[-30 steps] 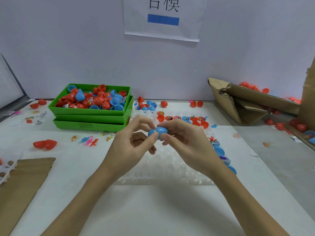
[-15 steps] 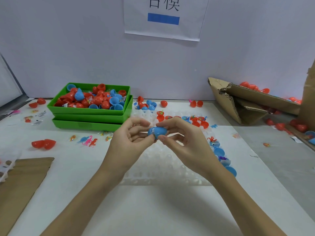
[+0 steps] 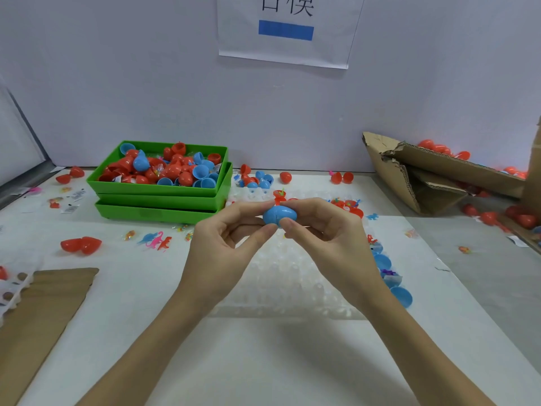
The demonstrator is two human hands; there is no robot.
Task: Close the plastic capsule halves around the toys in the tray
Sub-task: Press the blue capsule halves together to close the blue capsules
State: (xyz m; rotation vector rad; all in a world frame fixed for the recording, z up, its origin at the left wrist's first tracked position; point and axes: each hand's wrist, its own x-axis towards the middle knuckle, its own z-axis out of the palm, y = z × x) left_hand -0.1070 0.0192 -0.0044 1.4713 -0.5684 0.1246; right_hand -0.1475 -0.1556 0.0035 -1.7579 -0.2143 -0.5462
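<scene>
Both hands, left hand (image 3: pixel 222 244) and right hand (image 3: pixel 328 238), pinch 1 blue capsule (image 3: pixel 279 215) between fingertips; uneven squeeze could pop the halves apart.

A blue egg-shaped capsule (image 3: pixel 279 215), halves joined, lies sideways above the clear tray (image 3: pixel 281 276).

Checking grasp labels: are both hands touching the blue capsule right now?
Touching. The head view shows the left hand and right hand each pinching an end of the blue capsule between thumb and fingertips, held above the clear tray.
</scene>
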